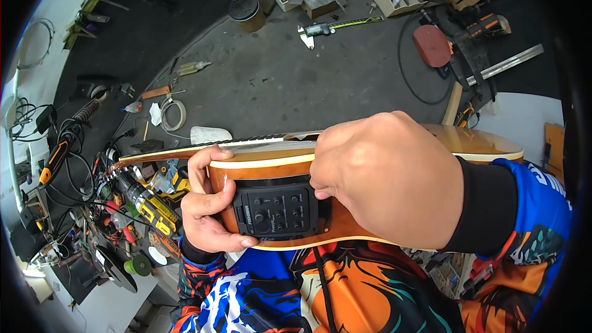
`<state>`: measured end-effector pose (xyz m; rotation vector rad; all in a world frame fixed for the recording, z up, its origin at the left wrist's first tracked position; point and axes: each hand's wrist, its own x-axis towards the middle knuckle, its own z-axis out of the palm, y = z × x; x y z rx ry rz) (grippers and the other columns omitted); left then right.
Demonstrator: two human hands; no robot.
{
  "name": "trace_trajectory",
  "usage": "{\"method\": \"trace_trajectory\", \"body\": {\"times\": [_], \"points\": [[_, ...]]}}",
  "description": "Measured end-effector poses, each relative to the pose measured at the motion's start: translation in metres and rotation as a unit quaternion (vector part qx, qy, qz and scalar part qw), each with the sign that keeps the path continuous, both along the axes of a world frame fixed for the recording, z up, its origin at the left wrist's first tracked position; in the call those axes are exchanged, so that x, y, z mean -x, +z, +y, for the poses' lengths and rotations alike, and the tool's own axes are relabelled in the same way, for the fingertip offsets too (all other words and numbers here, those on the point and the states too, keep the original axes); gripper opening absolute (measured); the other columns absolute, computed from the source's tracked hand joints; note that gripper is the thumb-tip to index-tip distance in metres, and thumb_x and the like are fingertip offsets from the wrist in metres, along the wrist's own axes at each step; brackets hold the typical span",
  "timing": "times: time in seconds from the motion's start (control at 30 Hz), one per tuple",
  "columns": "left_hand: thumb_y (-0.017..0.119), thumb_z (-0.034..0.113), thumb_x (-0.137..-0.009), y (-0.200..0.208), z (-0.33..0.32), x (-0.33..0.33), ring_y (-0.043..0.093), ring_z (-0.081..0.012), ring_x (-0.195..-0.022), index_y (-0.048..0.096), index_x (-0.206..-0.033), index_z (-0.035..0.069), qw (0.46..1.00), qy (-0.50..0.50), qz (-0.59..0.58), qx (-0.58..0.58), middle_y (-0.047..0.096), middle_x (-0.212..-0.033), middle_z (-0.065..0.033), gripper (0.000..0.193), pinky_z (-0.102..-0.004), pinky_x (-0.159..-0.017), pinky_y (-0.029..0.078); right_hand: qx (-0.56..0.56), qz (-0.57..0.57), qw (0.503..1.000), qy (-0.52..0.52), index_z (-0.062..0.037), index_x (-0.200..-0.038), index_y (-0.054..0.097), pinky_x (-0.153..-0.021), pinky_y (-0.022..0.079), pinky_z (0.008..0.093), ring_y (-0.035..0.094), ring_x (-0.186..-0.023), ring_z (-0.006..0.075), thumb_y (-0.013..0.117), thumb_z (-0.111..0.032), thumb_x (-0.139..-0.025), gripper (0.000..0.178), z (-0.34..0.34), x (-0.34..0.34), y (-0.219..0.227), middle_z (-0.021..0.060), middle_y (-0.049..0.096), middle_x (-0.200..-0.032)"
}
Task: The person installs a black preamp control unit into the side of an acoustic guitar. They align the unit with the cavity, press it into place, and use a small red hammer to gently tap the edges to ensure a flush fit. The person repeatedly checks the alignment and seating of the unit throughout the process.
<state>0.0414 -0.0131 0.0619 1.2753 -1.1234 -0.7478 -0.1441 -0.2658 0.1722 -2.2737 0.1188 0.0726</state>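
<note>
An acoustic guitar (481,140) lies on its side across my lap, its glossy brown side edged with cream binding facing up. Set into that side is a black preamp panel (279,211) with small knobs and buttons. My left hand (208,216) wraps round the guitar body at the panel's left end, thumb and fingers pressing on the wood and panel edge. Just right of the panel, my right hand (388,179) is closed, knuckles up, against the guitar. Its fingertips are turned under, so anything they hold is hidden.
A dark workbench (246,80) spreads beyond the guitar. On it lie a digital caliper (339,28), a round tin (246,13), a cable coil (172,115) and a red oval pad (432,45). A yellow drill (154,209) and tangled cables crowd the left. Boxes line the back.
</note>
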Motion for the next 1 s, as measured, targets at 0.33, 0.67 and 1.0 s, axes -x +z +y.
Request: {"method": "trace_trajectory", "body": {"times": [0.33, 0.67, 1.0], "points": [[0.103, 0.041, -0.056, -0.0011, 0.0014, -0.0031, 0.043, -0.0415, -0.135, 0.077, -0.125, 0.016, 1.000, -0.019, -0.017, 0.003, 0.044, -0.147, -0.0266, 0.078, -0.0543, -0.115, 0.029, 0.018, 0.002, 1.000, 0.022, -0.0009, -0.078, 0.074, -0.067, 0.060, 0.0387, 0.071, -0.074, 0.0298, 0.074, 0.001, -0.071, 0.007, -0.0008, -0.0046, 0.0054, 0.0122, 0.071, -0.079], [0.100, 0.044, -0.060, 0.0049, -0.0018, -0.0043, 0.044, -0.0422, -0.133, 0.075, -0.124, 0.013, 0.998, -0.028, -0.057, -0.009, 0.043, -0.146, -0.0286, 0.076, -0.0530, -0.113, 0.033, 0.015, -0.004, 1.000, 0.022, -0.0005, -0.076, 0.074, -0.068, 0.059, 0.0389, 0.071, -0.074, 0.0309, 0.073, 0.000, -0.072, 0.004, -0.0027, -0.0035, 0.0018, 0.0133, 0.071, -0.079], [0.089, 0.061, -0.075, -0.0001, -0.0036, 0.0014, 0.043, -0.0404, -0.139, 0.070, -0.140, 0.023, 0.999, -0.010, -0.031, 0.017, 0.041, -0.153, -0.0276, 0.078, -0.0505, -0.117, 0.029, -0.020, -0.009, 1.000, 0.002, 0.0008, -0.075, 0.072, -0.067, 0.059, 0.0400, 0.069, -0.072, 0.0335, 0.073, 0.001, -0.074, 0.002, -0.0032, -0.0045, -0.0033, 0.0156, 0.070, -0.079]]}}
